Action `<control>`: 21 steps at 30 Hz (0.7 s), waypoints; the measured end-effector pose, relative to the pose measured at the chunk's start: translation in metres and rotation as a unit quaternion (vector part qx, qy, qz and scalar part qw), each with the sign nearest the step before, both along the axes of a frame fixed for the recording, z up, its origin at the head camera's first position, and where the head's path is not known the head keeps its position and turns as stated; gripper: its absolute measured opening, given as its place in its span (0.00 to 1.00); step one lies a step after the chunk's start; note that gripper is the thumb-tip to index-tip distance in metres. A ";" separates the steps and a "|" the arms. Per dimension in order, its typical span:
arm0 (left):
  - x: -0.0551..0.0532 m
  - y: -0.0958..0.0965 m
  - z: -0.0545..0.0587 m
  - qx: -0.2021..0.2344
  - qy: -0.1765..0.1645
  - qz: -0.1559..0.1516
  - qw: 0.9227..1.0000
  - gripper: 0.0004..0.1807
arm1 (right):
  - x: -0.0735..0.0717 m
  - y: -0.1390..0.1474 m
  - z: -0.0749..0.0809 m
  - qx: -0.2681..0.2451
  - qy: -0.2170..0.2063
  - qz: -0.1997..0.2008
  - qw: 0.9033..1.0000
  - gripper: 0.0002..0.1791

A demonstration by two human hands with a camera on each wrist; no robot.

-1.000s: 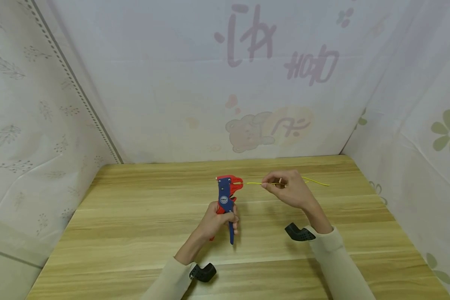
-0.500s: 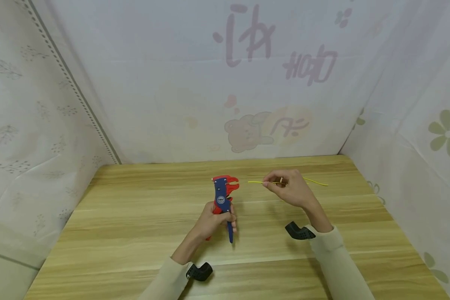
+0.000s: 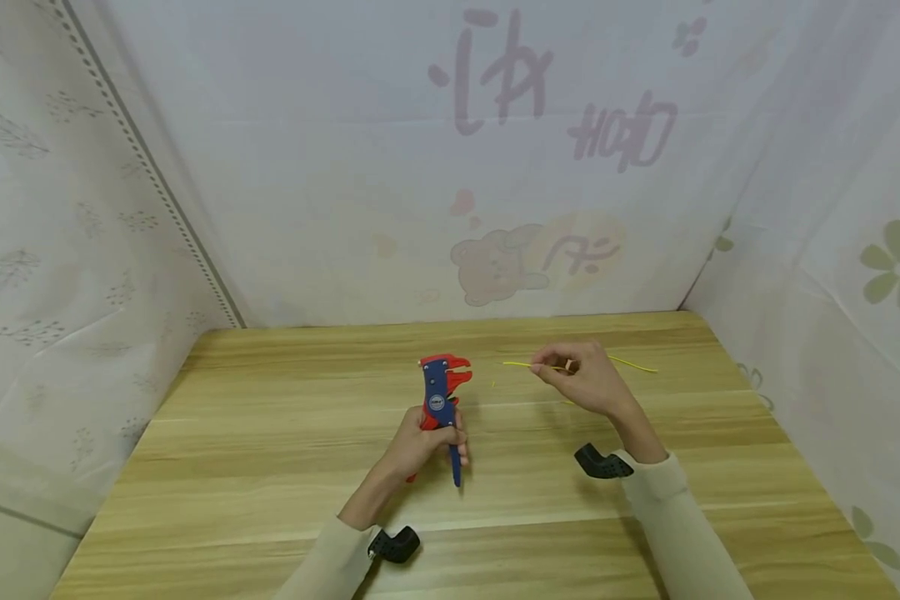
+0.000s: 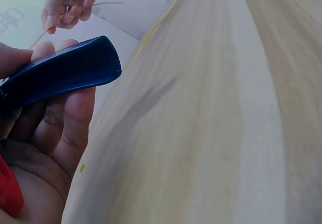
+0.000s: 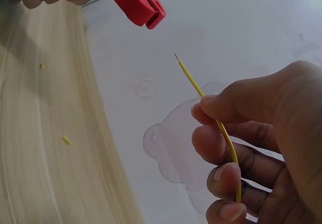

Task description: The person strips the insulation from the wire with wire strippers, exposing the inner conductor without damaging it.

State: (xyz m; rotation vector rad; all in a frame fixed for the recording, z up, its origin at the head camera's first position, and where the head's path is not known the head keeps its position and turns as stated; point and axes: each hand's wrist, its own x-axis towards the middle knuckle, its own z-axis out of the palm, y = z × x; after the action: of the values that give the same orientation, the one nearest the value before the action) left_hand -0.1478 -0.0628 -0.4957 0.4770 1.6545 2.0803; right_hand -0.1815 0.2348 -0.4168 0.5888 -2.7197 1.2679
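Note:
My left hand (image 3: pixel 423 437) grips a blue-and-red wire stripper (image 3: pixel 437 387) by its handles, thumb across the front. The stripper stands upright, with its red jaws parted and facing right. My right hand (image 3: pixel 581 375) pinches a thin yellow wire (image 5: pixel 191 79) between thumb and forefinger. Bare copper shows at the wire's tip in the right wrist view, apart from the stripper. The rest of this wire runs back across the curled fingers. One blue handle (image 4: pixel 75 68) fills part of the left wrist view.
Small yellow bits (image 5: pixel 66 140) lie on the wooden table (image 3: pixel 270 450). Another yellow strand (image 4: pixel 151 32) lies on the tabletop in the left wrist view. A printed cloth (image 3: pixel 345 167) hangs behind the table, with more cloth at both sides.
My left hand has moved the stripper left, away from the wire tip, and its jaws have spread wider. A tiny yellow bit now shows between the hands. My right hand has shifted slightly right.

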 end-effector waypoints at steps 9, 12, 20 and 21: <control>0.003 -0.008 -0.004 -0.019 -0.031 0.014 0.999 0.13 | -0.002 0.011 -0.013 0.011 -0.013 -0.013 1.000 0.05; 0.003 -0.009 -0.003 -0.025 -0.040 0.015 0.999 0.14 | -0.002 0.014 -0.016 0.016 -0.011 -0.012 1.000 0.06; 0.003 -0.013 -0.004 -0.038 -0.045 0.014 0.998 0.14 | -0.003 0.021 -0.025 0.030 -0.015 -0.017 0.999 0.08; 0.003 -0.014 -0.004 -0.038 -0.043 0.014 0.998 0.14 | -0.003 0.022 -0.027 0.031 -0.017 -0.018 0.999 0.08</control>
State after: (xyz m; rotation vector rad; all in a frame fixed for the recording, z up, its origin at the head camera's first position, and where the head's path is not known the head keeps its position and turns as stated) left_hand -0.1444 -0.0766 -0.4997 0.3368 1.6927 2.0190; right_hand -0.1848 0.2564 -0.4434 0.5266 -2.7930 1.2000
